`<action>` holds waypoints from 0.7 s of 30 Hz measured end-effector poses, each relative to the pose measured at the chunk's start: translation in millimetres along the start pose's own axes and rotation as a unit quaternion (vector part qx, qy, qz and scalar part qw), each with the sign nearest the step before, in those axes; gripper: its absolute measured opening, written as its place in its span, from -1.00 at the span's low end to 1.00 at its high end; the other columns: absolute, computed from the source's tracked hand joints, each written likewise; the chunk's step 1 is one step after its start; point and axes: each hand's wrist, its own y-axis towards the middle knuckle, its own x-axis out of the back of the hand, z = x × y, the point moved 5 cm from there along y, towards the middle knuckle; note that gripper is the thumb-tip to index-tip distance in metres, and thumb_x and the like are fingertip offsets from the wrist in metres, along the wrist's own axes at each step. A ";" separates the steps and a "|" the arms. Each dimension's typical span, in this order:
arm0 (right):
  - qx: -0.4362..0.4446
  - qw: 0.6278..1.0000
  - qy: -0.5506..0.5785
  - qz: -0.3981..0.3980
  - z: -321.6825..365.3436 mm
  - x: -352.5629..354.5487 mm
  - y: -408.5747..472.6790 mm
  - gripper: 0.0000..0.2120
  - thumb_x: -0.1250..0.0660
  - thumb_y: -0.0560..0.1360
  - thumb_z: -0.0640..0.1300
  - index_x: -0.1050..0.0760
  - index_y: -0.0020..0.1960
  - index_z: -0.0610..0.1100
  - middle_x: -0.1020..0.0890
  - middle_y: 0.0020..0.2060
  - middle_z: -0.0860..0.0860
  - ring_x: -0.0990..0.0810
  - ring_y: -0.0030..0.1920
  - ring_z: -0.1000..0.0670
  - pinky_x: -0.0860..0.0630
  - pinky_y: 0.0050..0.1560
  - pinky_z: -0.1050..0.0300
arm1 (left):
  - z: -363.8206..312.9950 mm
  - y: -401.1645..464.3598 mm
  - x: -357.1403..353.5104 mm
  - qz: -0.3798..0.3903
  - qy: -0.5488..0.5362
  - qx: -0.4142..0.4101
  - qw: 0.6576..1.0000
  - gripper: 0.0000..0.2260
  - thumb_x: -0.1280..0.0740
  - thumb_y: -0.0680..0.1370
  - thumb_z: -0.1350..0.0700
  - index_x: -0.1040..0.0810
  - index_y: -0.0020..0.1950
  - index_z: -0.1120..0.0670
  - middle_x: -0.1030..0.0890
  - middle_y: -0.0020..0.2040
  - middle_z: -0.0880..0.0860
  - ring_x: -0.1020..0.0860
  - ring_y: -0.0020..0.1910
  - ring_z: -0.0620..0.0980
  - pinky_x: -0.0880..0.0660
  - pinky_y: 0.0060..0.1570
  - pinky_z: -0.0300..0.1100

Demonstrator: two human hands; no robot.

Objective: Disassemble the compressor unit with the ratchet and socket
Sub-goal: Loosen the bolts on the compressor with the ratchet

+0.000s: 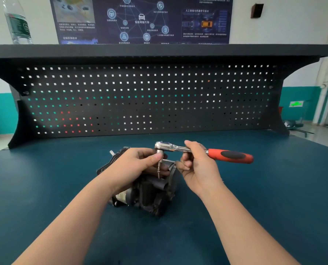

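Dark cast metal forms the compressor unit (140,190), which lies on its side at the centre of the tabletop (255,217), a steel nipple projecting from its far end. Above it the ratchet (203,151) is held roughly level, chrome head to the left, red and black handle to the right. Beneath the head hangs the socket (158,152), and from the socket a long threaded bolt (158,169) points down, its tip level with the housing; whether it is clear of its hole cannot be told. The left hand (138,165) has its fingers curled about the socket, the thumb pressing it. The right hand (195,163) grasps the chrome shank of the ratchet, just short of the red grip.

Judged risk: the bolt, loosely seated in the socket, could drop and roll off if the left thumb releases early or the ratchet tilts; the unsupported unit could also rock on its rounded body.

The tabletop is a dark blue-green mat. Behind it rises a black perforated panel (140,100) under a shelf bearing a plastic water bottle (18,22). A dark printed poster (142,18) hangs on the white wall, teal below.
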 end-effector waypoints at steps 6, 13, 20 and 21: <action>-0.068 0.996 0.056 0.011 -10.0 5.3 9.6 -0.77 -0.32 0.51 -0.22 -0.33 -0.27 -0.15 -0.37 -0.59 0.01 -0.23 -0.66 0.15 -0.19 -0.63 0.35 | 7.6 3.9 -7.1 0.020 -0.081 -0.007 0.996 -0.75 -0.33 0.42 0.13 -0.56 0.02 0.25 -0.69 -0.06 0.20 -0.68 -0.13 0.08 -0.62 -0.16 -0.09; 0.247 0.951 -0.186 0.007 23.5 -18.1 -11.9 -0.61 -0.34 0.52 -0.20 -0.28 -0.42 -0.04 -0.32 -0.56 0.02 -0.27 -0.58 0.14 -0.19 -0.55 0.31 | 11.4 6.5 -2.0 -0.020 -0.072 -0.061 0.995 -0.83 -0.39 0.38 0.17 -0.56 -0.09 0.23 -0.70 -0.18 0.16 -0.68 -0.22 0.03 -0.59 -0.25 -0.19; 0.442 0.786 -0.421 0.092 20.8 -44.7 -59.6 -0.65 -0.37 0.43 0.02 -0.40 -0.40 -0.15 -0.43 -0.57 0.04 -0.32 -0.53 0.18 -0.25 -0.47 0.36 | 9.1 4.8 -0.5 0.000 -0.033 -0.092 0.995 -0.74 -0.42 0.42 0.17 -0.53 0.06 0.25 -0.67 -0.13 0.13 -0.63 -0.19 0.03 -0.59 -0.14 -0.14; 0.394 0.828 -0.392 0.072 23.2 -41.7 -51.0 -0.68 -0.37 0.45 -0.01 -0.41 -0.40 -0.11 -0.44 -0.59 0.06 -0.35 -0.56 0.18 -0.28 -0.48 0.36 | 9.0 4.2 -2.3 0.020 -0.051 -0.084 0.995 -0.70 -0.40 0.42 0.13 -0.54 0.10 0.23 -0.67 -0.10 0.14 -0.64 -0.17 0.04 -0.60 -0.10 -0.11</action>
